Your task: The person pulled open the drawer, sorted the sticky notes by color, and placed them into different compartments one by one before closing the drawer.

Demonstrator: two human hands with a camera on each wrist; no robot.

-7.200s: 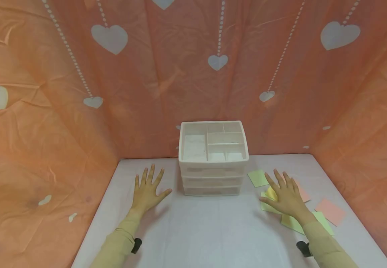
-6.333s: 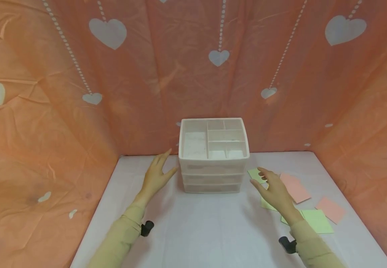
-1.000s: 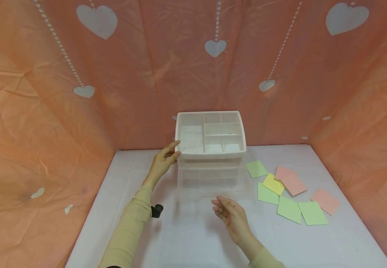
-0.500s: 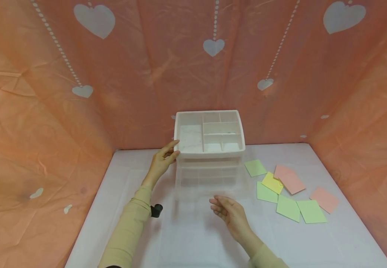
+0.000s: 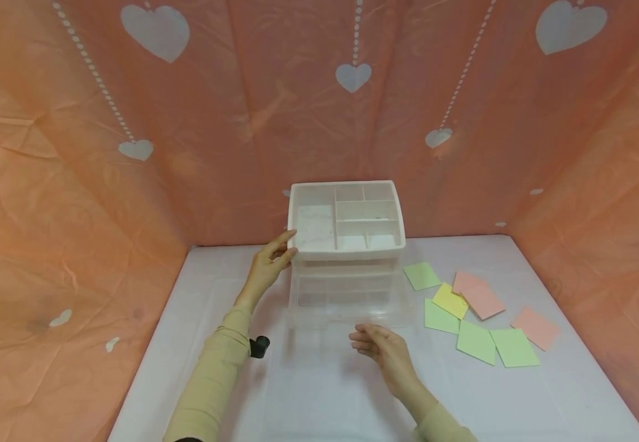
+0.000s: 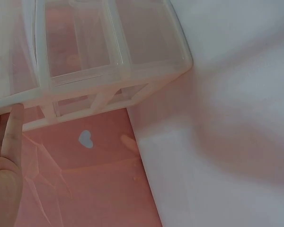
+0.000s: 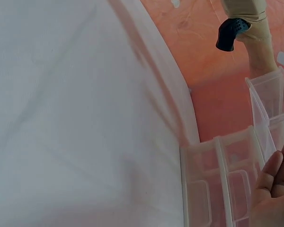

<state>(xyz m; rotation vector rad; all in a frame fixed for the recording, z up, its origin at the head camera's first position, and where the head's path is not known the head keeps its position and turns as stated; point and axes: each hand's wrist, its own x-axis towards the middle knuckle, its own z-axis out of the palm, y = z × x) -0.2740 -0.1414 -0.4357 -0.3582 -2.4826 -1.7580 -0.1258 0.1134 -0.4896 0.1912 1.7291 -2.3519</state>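
Observation:
A white plastic drawer organizer (image 5: 347, 252) stands at the back of the table, its top tray split into compartments. Its clear top drawer (image 5: 319, 307) is pulled out toward me. My left hand (image 5: 264, 267) grips the front left corner of the top tray, the thumb in front and a finger over the rim. In the left wrist view the fingers (image 6: 12, 135) lie against the organizer's side. My right hand (image 5: 388, 359) is at the middle of the drawer's front edge, its bent fingers holding it there; the exact contact is hard to see. The drawer looks empty.
Right of the organizer lie green sticky notes (image 5: 476, 342), pink sticky notes (image 5: 536, 328) and a yellow sticky note (image 5: 450, 301), some overlapping. Orange cloth (image 5: 319, 123) with white hearts walls in the white table (image 5: 319, 393) at the back and both sides.
Several seconds ago both hands were spread above the table and the drawers were closed. Since then the left hand has taken the organizer's corner and the top drawer has come out. The last second shows little movement.

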